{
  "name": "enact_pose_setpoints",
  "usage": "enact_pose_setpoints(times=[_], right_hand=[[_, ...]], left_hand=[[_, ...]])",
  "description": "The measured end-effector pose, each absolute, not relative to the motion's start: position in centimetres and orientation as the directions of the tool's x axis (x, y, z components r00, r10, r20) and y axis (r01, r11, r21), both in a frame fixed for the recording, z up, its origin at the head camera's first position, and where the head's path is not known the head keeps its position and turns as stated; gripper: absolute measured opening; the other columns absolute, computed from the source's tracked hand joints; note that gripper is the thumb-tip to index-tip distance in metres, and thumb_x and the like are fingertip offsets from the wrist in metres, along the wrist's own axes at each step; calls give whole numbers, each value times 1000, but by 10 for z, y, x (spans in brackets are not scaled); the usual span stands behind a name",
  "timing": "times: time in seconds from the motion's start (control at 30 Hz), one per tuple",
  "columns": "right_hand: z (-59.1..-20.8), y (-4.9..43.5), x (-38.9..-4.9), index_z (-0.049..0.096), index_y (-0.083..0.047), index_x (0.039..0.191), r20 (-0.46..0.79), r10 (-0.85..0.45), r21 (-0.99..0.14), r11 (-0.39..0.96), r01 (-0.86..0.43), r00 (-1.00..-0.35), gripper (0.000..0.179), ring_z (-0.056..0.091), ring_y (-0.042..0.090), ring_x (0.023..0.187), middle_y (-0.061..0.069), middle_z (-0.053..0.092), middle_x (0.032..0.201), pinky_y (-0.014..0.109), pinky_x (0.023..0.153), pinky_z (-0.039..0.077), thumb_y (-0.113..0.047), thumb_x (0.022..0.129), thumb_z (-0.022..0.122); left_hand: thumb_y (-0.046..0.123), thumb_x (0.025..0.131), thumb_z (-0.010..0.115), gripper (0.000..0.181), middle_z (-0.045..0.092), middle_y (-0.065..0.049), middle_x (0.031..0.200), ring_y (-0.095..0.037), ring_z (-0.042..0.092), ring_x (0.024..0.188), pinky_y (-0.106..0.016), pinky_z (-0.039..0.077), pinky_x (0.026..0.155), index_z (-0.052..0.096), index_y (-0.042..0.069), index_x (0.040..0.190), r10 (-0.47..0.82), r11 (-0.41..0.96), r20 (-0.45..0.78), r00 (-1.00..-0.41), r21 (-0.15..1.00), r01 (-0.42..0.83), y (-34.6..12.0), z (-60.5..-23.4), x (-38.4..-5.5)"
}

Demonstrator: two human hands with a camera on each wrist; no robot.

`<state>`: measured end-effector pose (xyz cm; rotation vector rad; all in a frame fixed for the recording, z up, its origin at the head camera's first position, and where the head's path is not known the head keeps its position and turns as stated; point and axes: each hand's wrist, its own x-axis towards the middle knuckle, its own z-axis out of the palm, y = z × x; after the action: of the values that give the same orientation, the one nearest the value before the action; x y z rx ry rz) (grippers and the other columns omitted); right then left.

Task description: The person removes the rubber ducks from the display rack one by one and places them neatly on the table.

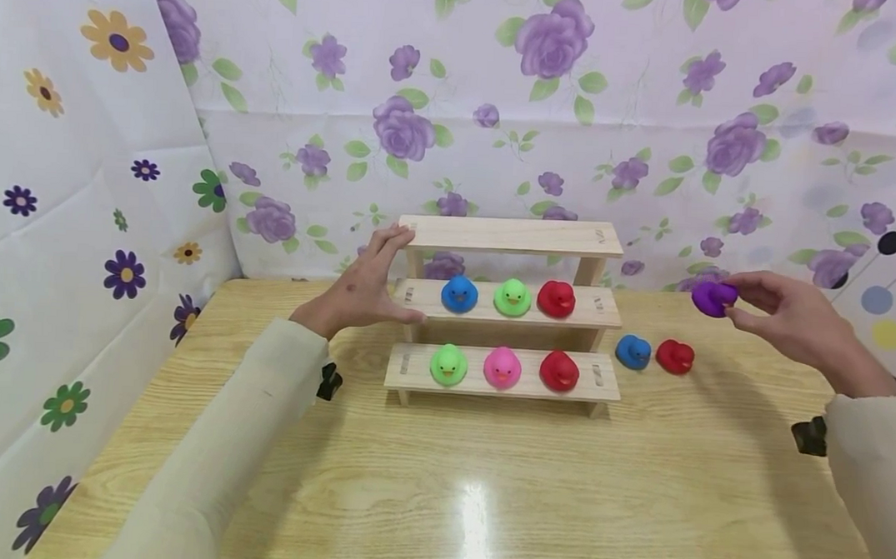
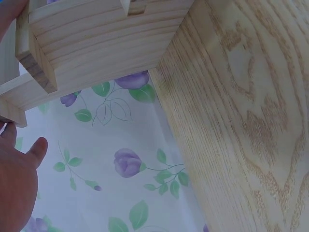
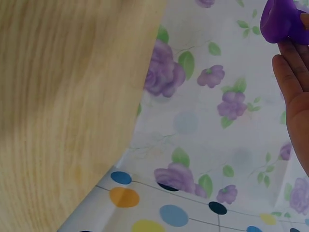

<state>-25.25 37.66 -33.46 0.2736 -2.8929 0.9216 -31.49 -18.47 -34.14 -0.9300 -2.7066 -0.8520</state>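
Head view, right hand: the right hand point(image 1: 788, 315) was raised above the right part of the table point(image 1: 439, 488), its fingertips pinched on a purple duck point(image 1: 713, 298).
Head view, left hand: the left hand point(image 1: 365, 288) rested with straight fingers against the left end of the wooden stepped shelf point(image 1: 510, 236), thumb at the middle step and fingers reaching the top step; it clasped nothing.
Head view, middle step: a blue duck point(image 1: 459, 294), a green duck point(image 1: 511, 298) and a red duck point(image 1: 556, 298) stood in a row.
Head view, bottom step: a second green duck point(image 1: 448, 365), a pink duck point(image 1: 502, 368) and a second red duck point(image 1: 560, 371) stood in a row.
Head view, table: a loose blue duck point(image 1: 632, 352) and a loose red duck point(image 1: 674, 356) sat side by side just right of the shelf, below the held purple duck.
Left wrist view: the palm and thumb lay near the shelf's end; the floral backdrop cloth point(image 2: 120, 164) showed behind.
Right wrist view: the purple duck was at the upper right, held at the fingertips point(image 3: 294, 53); a dotted cloth point(image 3: 169, 212) lay below.
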Motion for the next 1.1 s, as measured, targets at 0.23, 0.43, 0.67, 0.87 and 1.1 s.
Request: enact_pose_setpoints(times=[0.23, 0.43, 0.67, 0.87, 1.1], right_hand=[[-350, 389, -248, 54, 1, 136, 77, -129, -529, 835, -150, -989, 53, 62, 0, 109, 32, 55, 134, 6, 69, 40, -31, 97, 67], [-368, 397, -245, 52, 4, 136, 31, -138, -526, 840, -134, -990, 53, 49, 52, 123, 34, 54, 133, 9, 68, 42, -30, 98, 66], [-386, 406, -245, 54, 7, 134, 27, -187, -510, 842, -174, -982, 51, 50, 52, 122, 36, 53, 133, 1, 71, 37, -23, 96, 70], [-396, 411, -245, 56, 10, 131, 22, -207, -497, 846, -190, -978, 47, 51, 55, 119, 40, 52, 131, 11, 78, 49, -10, 91, 71], [-406, 413, -245, 55, 12, 130, 5, -214, -504, 843, -187, -977, 46, 50, 58, 117, 43, 48, 131, 50, 87, 47, -3, 90, 71]], left_hand=[[37, 68, 94, 120, 14, -15, 161, -30, 11, 151, -55, 28, 114, 20, 8, 158, 517, 644, 324, -792, 462, 610, -186, -343, -314], [37, 68, 93, 120, 13, -14, 161, -30, 12, 151, -56, 28, 114, 19, 8, 158, 518, 646, 318, -794, 464, 607, -186, -342, -313], [39, 69, 92, 121, 12, -13, 162, -31, 13, 151, -56, 28, 114, 17, 10, 159, 516, 651, 302, -802, 470, 596, -186, -342, -314], [39, 69, 92, 121, 11, -12, 162, -32, 14, 150, -55, 29, 114, 17, 10, 159, 514, 655, 300, -804, 469, 593, -185, -342, -315], [40, 69, 92, 121, 11, -11, 162, -31, 15, 150, -54, 30, 114, 17, 11, 159, 509, 659, 293, -809, 472, 585, -185, -342, -316]])
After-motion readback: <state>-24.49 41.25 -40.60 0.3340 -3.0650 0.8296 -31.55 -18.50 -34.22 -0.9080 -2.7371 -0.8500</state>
